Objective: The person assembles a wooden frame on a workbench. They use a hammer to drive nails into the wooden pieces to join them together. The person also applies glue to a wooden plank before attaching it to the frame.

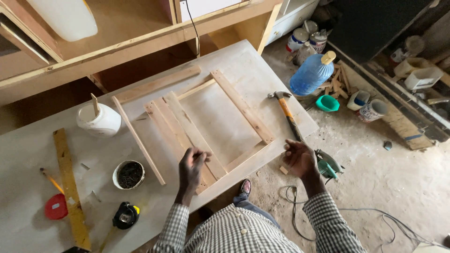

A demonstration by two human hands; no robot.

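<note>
Your left hand [192,161] hovers over the near end of the loose wooden slats [180,129], fingers curled together as if pinching something tiny, though I can't tell what, if anything, is in there. Your right hand [300,158] hangs off the table's near edge at about 4 o'clock from the slats, loosely open and holding nothing. The slats lie on the wooden frame [243,108], which sits mid-table, so line each one up square against the frame's rails and press it flat before you fasten anything; those thin strips look like they'd split easily, so I'd stay away from the very ends. The hammer [287,112] lies just at 12 o'clock from your right hand, handle toward you, so that's an easy grab. The bowl of small dark fasteners [129,174] sits at 9 o'clock from your left hand, with a black tape measure [125,215] nearer you. The white tub with a stick [99,119] is at 10 o'clock. Mind the circular saw [328,165] and its cord on the floor right by your right wrist.
</note>
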